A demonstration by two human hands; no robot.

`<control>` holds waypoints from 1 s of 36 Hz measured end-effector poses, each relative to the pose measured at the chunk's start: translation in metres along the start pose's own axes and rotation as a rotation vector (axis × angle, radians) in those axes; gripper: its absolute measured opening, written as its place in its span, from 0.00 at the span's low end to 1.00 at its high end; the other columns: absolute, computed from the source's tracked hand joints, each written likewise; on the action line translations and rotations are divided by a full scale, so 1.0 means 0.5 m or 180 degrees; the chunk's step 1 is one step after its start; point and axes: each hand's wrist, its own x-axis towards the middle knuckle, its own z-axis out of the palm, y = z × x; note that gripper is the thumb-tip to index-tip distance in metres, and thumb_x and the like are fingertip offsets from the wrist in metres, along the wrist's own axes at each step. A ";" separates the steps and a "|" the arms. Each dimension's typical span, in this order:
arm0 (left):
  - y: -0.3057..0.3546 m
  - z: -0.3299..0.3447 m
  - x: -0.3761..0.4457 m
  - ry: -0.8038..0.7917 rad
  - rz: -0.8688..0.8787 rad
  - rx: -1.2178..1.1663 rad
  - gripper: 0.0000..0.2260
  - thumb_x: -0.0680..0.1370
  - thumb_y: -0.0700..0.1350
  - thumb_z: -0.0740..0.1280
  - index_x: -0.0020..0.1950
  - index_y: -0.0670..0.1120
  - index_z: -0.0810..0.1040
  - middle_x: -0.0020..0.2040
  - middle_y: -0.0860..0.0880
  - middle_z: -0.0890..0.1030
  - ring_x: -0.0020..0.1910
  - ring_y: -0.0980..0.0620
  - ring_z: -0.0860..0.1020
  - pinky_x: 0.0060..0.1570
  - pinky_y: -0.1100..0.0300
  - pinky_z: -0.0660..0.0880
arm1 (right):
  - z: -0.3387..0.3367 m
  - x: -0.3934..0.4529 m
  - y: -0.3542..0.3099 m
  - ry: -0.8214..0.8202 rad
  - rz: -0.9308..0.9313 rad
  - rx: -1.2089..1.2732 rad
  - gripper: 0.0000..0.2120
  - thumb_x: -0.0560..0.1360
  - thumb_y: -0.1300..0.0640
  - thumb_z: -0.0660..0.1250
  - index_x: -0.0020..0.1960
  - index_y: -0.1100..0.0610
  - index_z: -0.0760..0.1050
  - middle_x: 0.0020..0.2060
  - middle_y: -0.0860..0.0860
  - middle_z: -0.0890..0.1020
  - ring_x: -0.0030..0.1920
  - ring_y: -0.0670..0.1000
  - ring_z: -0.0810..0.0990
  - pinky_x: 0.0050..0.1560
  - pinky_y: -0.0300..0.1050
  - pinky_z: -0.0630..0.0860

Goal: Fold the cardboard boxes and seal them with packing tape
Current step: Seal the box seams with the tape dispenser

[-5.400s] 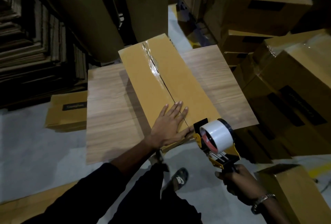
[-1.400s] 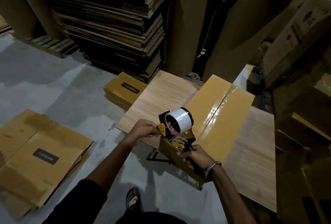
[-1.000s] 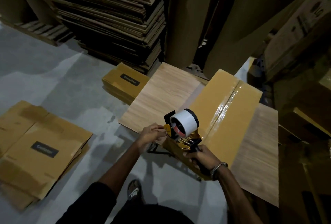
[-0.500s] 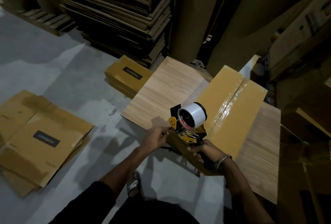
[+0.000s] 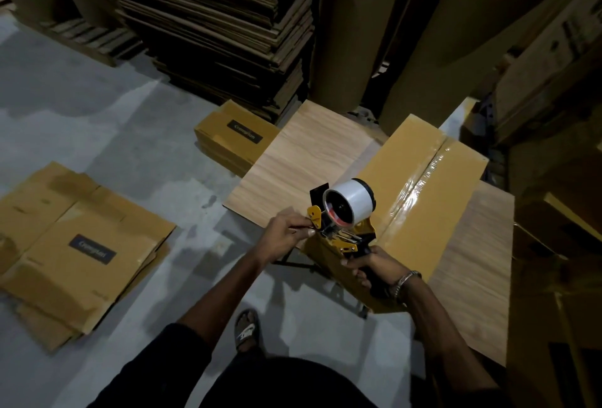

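Box (image 5: 423, 199) on the wooden table (image 5: 303, 160) at about 1 o'clock, flaps closed, shiny strip of tape (image 5: 420, 179) already running down the centre seam, so top side looks pretty much done. Can't tell from here whether the tape wraps over the near edge, or what the underside looks like. Tape dispenser (image 5: 345, 218) held up over the near end of the box, right hand (image 5: 368, 264) clenched round its black handle, left hand (image 5: 286, 238) pinching something small at the yellow front end near the blade, probably fishing for the loose tape end, though too dim to be sure. Plenty left overall, going by the floor: flattened boxes (image 5: 75, 251) stacked at 9 o'clock, none folded yet, plus one more box (image 5: 237, 137) at 11 o'clock beside the table. Big pile of flat cardboard (image 5: 211, 26) further back at 11 to 12 o'clock too. So roughly one box nearly sealed, loads still to fold and tape.
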 end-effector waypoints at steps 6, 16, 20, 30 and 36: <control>-0.003 0.005 0.008 0.0113 0.0013 0.0063 0.08 0.75 0.39 0.79 0.53 0.41 0.88 0.50 0.47 0.86 0.50 0.53 0.85 0.52 0.64 0.78 | -0.006 0.002 0.004 -0.0085 -0.0025 -0.0025 0.10 0.77 0.64 0.74 0.37 0.56 0.80 0.29 0.53 0.74 0.27 0.49 0.69 0.27 0.40 0.66; -0.035 -0.001 0.014 0.0351 0.0738 0.0901 0.07 0.75 0.47 0.79 0.52 0.50 0.90 0.49 0.56 0.88 0.48 0.62 0.85 0.51 0.59 0.82 | -0.006 0.007 0.001 -0.0090 0.0036 -0.0108 0.09 0.77 0.64 0.74 0.40 0.61 0.77 0.27 0.53 0.74 0.25 0.50 0.69 0.27 0.42 0.66; -0.053 0.009 0.002 0.0585 0.1025 0.1458 0.06 0.77 0.47 0.76 0.53 0.53 0.90 0.51 0.56 0.88 0.49 0.58 0.86 0.46 0.56 0.83 | -0.008 -0.001 0.002 -0.0018 -0.0045 -0.0259 0.10 0.77 0.62 0.74 0.38 0.60 0.78 0.28 0.54 0.74 0.25 0.51 0.69 0.28 0.42 0.66; -0.030 0.021 -0.025 0.0776 0.1207 0.1911 0.14 0.78 0.50 0.66 0.59 0.59 0.88 0.62 0.56 0.85 0.53 0.56 0.86 0.46 0.59 0.82 | -0.059 -0.048 0.040 0.0115 -0.0032 -0.0754 0.16 0.78 0.59 0.74 0.31 0.53 0.78 0.29 0.56 0.75 0.25 0.50 0.70 0.30 0.43 0.66; 0.010 0.005 -0.027 0.0487 0.1437 0.2318 0.12 0.83 0.55 0.65 0.60 0.62 0.86 0.67 0.58 0.82 0.53 0.56 0.85 0.41 0.57 0.82 | -0.070 -0.056 0.046 0.0043 -0.0002 -0.0814 0.15 0.78 0.60 0.74 0.34 0.57 0.78 0.29 0.55 0.75 0.24 0.49 0.69 0.28 0.41 0.67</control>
